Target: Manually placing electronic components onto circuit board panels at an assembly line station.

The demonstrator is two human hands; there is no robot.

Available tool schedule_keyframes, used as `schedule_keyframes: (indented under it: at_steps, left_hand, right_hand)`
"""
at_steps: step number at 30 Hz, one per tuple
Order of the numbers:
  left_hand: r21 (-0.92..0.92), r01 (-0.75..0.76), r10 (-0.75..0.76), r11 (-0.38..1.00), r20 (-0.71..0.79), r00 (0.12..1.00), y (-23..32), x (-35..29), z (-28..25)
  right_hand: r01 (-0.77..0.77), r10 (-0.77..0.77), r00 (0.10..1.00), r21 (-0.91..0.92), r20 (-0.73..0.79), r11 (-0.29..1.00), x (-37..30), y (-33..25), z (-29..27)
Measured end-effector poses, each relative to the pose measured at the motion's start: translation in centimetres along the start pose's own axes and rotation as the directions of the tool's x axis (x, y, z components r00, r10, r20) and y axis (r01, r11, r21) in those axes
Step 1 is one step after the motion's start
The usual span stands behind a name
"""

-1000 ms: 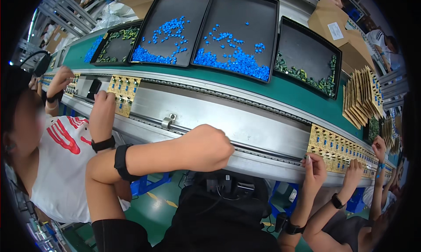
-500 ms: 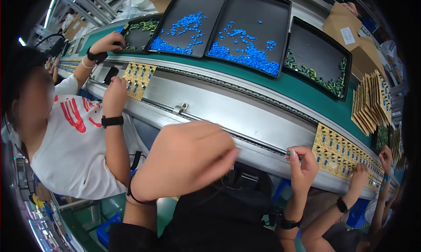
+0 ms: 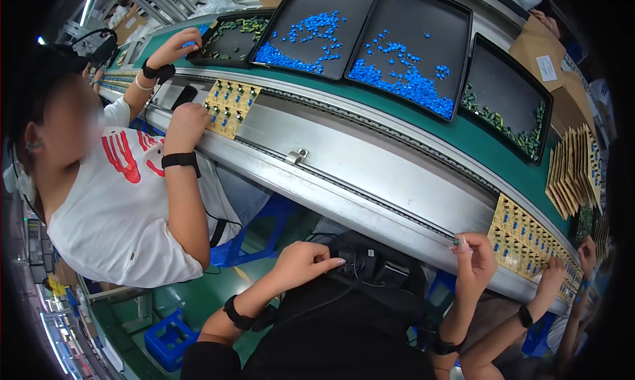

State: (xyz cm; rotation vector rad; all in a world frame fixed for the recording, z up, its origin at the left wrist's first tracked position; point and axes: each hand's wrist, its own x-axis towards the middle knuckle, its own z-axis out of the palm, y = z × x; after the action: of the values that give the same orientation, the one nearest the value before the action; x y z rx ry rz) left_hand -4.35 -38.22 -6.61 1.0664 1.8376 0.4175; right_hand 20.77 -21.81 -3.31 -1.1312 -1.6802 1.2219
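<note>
Seemingly I'm mid-handling: my right hand (image 3: 475,259) pinches a green component (image 3: 456,242) near circuit boards (image 3: 518,238); left hand (image 3: 301,263) half-curled, contents unclear; the next move calls for steadiness.

Blue stool (image 3: 167,340) on green floor (image 3: 213,297); black slab (image 3: 184,97), perhaps phone

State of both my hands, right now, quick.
Left hand: loosely curled; whether it holds anything cannot be told.
Right hand: closed, pinching a small green part at the fingertips.
</note>
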Motion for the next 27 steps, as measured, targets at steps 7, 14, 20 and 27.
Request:
schedule_keyframes:
  at_steps: [7,14,20,27]
  left_hand:
    - [-0.006,-0.012,0.012,1.000,0.005,1.000,-1.4,0.7,0.4]
    - [-0.045,-0.025,0.025,0.999,-0.004,1.000,-1.6,0.7,0.3]
    - [-0.063,0.000,0.002,0.998,0.030,1.000,-1.8,0.9,0.5]
    - [-0.082,-0.098,0.102,0.992,0.039,0.994,-2.3,0.5,0.2]
  right_hand:
    - [-0.029,0.028,0.999,-0.042,-0.016,0.999,-0.3,-0.1,0.3]
    - [-0.067,0.071,0.996,-0.072,0.053,0.995,-0.3,0.6,-0.3]
    - [-0.097,0.099,0.994,-0.060,0.047,0.994,-0.2,0.8,-0.2]
    - [-0.118,0.122,0.991,-0.067,0.060,0.991,0.0,0.5,-0.3]
